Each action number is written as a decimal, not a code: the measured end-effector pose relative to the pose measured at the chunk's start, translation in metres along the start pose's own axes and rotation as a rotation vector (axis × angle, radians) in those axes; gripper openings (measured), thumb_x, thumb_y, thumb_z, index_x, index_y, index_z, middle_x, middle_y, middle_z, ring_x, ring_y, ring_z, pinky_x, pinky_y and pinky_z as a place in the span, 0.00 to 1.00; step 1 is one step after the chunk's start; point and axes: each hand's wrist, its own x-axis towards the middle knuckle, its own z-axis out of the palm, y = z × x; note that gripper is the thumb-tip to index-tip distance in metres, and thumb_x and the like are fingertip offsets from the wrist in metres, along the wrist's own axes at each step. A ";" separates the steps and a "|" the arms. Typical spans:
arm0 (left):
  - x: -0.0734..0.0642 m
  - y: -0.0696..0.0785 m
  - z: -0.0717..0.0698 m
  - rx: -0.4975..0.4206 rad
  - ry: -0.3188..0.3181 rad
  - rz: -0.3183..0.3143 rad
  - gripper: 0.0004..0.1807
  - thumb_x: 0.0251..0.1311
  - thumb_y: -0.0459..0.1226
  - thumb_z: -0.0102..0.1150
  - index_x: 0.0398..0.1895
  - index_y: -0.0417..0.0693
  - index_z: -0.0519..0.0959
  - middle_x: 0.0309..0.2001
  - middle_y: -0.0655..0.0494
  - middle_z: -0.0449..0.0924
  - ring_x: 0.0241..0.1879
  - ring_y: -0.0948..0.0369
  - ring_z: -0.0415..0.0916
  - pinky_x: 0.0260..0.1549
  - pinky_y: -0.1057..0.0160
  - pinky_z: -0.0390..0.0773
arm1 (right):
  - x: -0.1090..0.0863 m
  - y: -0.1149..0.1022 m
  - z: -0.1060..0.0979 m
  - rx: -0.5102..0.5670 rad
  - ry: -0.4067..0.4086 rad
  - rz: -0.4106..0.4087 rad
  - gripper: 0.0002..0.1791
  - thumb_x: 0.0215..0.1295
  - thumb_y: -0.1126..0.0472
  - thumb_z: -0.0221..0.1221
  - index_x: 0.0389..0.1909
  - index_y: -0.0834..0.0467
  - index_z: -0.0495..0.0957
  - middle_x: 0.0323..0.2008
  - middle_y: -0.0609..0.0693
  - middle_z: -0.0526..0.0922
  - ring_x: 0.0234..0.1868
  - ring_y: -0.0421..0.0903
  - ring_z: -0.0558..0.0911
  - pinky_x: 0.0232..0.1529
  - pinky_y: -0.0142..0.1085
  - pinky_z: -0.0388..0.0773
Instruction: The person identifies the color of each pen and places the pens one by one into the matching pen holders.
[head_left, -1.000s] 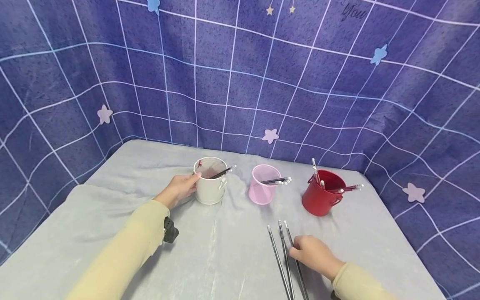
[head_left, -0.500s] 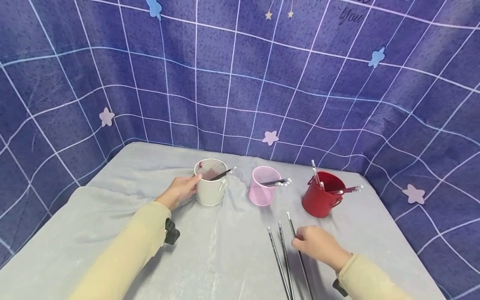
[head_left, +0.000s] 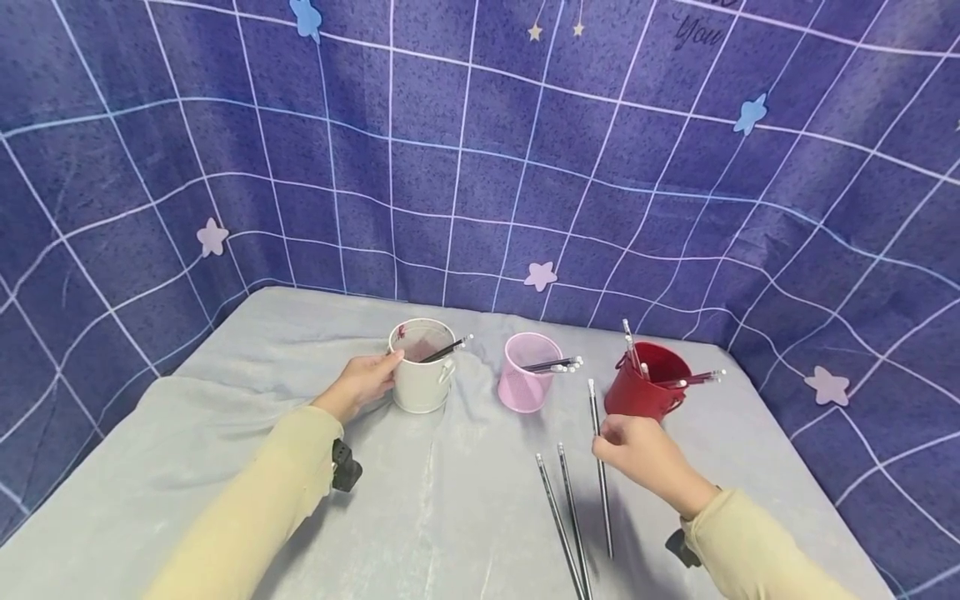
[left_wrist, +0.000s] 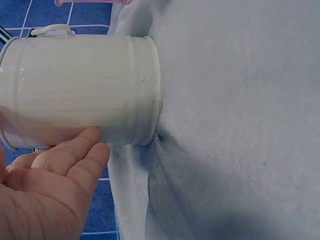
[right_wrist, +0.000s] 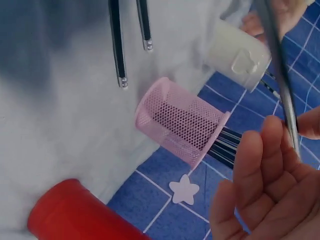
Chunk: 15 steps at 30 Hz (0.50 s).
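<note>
My left hand (head_left: 362, 383) holds the side of a white metal bucket (head_left: 422, 387), its thumb at the rim; a few dark pencils lean inside. In the left wrist view, fingers (left_wrist: 82, 162) lie against the bucket's outer wall. My right hand (head_left: 647, 457) pinches a black pencil (head_left: 604, 508) with a white eraser end, in front of a red bucket (head_left: 633, 396). The right wrist view shows the held pencil (right_wrist: 282, 75) between thumb and fingers. Two more black pencils (head_left: 555, 507) lie on the cloth to the left of that hand.
A pink mesh cup (head_left: 519, 390) with several black pencils stands between the two buckets. The red bucket holds several pencils, some dark red. Grey cloth (head_left: 442, 533) covers the table, with a blue gridded curtain (head_left: 480, 167) behind and at the sides.
My right hand has lifted the pencil off the cloth and moved it away from me, towards the red bucket. The left hand stays at the white bucket.
</note>
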 end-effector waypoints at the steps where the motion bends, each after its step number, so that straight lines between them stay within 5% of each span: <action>1: 0.000 0.000 0.000 0.002 -0.001 0.000 0.33 0.74 0.46 0.39 0.66 0.22 0.56 0.64 0.29 0.58 0.65 0.41 0.59 0.67 0.46 0.57 | 0.000 0.000 -0.001 0.018 0.006 0.001 0.09 0.49 0.66 0.57 0.16 0.53 0.70 0.13 0.38 0.65 0.18 0.35 0.64 0.19 0.29 0.62; 15: -0.001 -0.003 0.001 0.021 0.013 0.017 0.34 0.74 0.47 0.39 0.66 0.22 0.57 0.63 0.29 0.60 0.64 0.42 0.61 0.66 0.45 0.59 | 0.006 -0.010 -0.006 0.051 0.054 -0.060 0.03 0.44 0.68 0.61 0.22 0.58 0.80 0.18 0.43 0.80 0.20 0.37 0.76 0.21 0.31 0.75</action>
